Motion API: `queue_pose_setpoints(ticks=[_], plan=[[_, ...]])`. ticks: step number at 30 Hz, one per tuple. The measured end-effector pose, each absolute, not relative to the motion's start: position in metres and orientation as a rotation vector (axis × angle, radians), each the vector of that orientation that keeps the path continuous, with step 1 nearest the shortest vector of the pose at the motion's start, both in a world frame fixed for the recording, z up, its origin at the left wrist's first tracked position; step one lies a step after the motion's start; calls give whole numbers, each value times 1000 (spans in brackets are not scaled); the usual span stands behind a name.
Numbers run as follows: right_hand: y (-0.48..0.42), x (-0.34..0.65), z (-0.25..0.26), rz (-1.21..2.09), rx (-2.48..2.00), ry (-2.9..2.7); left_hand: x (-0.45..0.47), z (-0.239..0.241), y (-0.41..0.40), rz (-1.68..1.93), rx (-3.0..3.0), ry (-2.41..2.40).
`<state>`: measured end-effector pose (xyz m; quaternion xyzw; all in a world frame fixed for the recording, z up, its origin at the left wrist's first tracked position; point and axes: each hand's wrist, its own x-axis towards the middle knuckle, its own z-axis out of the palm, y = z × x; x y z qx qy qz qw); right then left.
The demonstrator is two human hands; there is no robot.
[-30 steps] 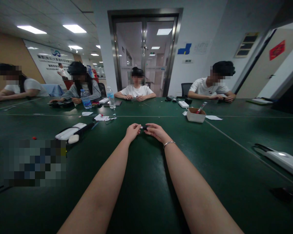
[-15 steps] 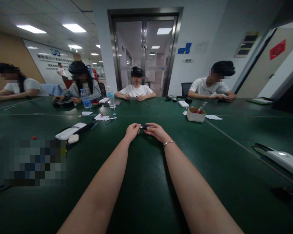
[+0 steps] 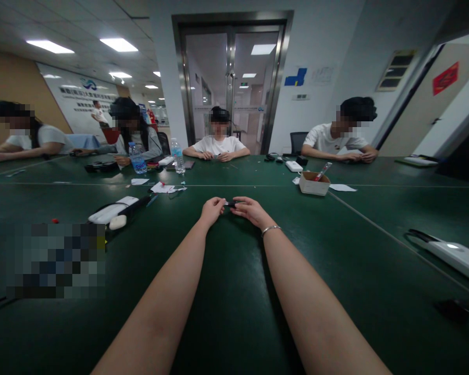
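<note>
Over the middle of the green table (image 3: 234, 291), both of my arms reach forward and my hands meet at a small, dark, slim object (image 3: 230, 204). It has a pale, metal-looking end on the left; its exact kind is too small to make out. My left hand (image 3: 213, 211) pinches that left end between thumb and fingers. My right hand (image 3: 252, 210), with a silver bangle at its wrist, is closed around the dark right end, fingers curled. Parts of the object are hidden by my fingertips.
Left of my arms lie a white device (image 3: 113, 210) with a black cable and a pale rounded item (image 3: 118, 222). Ahead stand two water bottles (image 3: 177, 159) and a small box (image 3: 315, 185) holding a tool. Another white device (image 3: 455, 258) lies right. Several people sit opposite.
My hands and the dark object hold almost the same position. Across the table at the left, one person's hand has moved from the black device out to the left.
</note>
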<state>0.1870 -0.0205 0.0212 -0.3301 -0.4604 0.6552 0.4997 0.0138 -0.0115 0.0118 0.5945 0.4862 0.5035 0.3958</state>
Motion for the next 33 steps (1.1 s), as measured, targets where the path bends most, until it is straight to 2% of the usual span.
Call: queue_pose_setpoints(ticks=[20, 33], plan=[[-18, 188, 18, 1573, -787, -1111, 17, 14, -12, 1312, 1405, 1153], [-20, 188, 19, 1581, -790, -1107, 14, 14, -12, 1196, 1502, 1265]])
